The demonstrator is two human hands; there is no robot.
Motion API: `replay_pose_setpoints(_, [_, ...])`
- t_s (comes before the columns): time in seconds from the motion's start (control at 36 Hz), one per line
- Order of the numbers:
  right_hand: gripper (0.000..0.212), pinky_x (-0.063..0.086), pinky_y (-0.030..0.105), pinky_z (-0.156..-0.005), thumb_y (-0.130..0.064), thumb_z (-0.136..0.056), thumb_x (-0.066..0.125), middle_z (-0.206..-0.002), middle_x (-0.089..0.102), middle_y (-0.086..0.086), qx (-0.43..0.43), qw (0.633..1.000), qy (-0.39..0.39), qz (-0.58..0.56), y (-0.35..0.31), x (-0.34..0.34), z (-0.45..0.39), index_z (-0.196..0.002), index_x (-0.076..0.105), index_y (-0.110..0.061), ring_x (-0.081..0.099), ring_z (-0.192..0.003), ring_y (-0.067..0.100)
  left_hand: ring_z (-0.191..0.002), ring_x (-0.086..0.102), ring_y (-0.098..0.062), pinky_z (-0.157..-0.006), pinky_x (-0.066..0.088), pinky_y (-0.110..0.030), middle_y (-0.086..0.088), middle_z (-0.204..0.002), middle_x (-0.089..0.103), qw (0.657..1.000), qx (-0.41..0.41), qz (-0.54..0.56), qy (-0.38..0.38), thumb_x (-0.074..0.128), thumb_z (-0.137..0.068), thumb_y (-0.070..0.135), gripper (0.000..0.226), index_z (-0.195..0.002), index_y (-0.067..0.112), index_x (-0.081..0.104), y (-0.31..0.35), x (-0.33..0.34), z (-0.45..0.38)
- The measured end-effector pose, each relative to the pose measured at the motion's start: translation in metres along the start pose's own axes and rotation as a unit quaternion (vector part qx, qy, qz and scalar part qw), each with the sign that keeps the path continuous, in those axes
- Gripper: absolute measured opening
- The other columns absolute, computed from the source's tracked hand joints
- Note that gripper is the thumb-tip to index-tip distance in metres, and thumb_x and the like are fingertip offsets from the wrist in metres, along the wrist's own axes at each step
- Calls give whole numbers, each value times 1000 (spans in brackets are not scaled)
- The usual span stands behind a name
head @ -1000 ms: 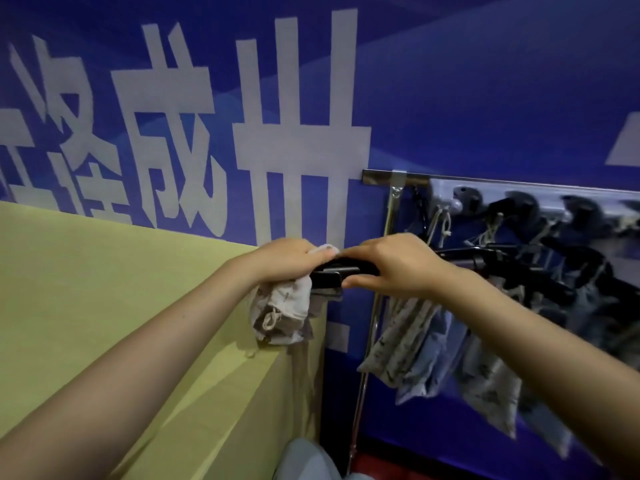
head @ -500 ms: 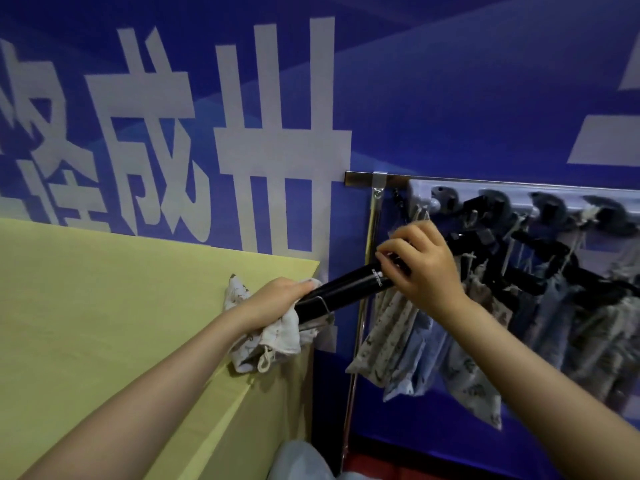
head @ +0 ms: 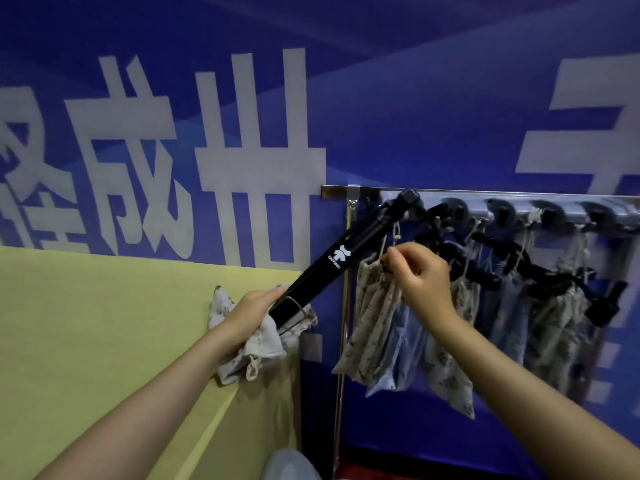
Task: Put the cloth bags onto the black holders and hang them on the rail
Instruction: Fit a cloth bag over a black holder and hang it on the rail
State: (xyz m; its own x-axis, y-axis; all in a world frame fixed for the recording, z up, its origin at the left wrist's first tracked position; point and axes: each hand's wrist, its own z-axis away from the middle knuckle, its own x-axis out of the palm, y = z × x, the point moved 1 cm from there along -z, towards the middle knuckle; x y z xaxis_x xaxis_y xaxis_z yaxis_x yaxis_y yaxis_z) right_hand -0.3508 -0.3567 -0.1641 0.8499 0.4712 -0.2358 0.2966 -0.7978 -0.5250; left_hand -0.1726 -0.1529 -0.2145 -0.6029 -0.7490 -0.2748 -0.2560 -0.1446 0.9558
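Left hand [head: 254, 308] gripping low end of black holder [head: 341, 258] plus bunched cloth bag [head: 254, 348] by yellow table [head: 104, 327], holder's top at metal rail [head: 519, 195], right hand [head: 420, 277] pinching drawstring of hanging patterned bag [head: 372, 317], more filled holders [head: 526, 268] alongside

Dim, bluish light is falling evenly, casting only faint shadows. Wide-angle distortion is bending the rail [head: 519, 194] near the right edge, where hanging bags [head: 554, 327] are blurring softly.
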Motion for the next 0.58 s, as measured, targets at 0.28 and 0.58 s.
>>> replay_pose_setpoints(0.28, [49,53,41,-85,-57,-71,74,-96,71,7,207,918,39,-336,-48,-2,-61,-99,59,-20,68,-92,25,-96,62,3,-87,44,-13,8,-103,69,996,83,-6,-13,46,-99,33,28,-103,18,70,45,10,15])
replay_pose_setpoints(0.58, [13,53,28,-58,-23,-94,61,-72,67,4,131,945,73,-291,-85,-29,-97,-90,52,-14,69,-60,20,-90,58,-29,-80,43,-39,-7,-87,55,955,187,-218,71,35,-100,45,48,-82,6,56,105,85,5])
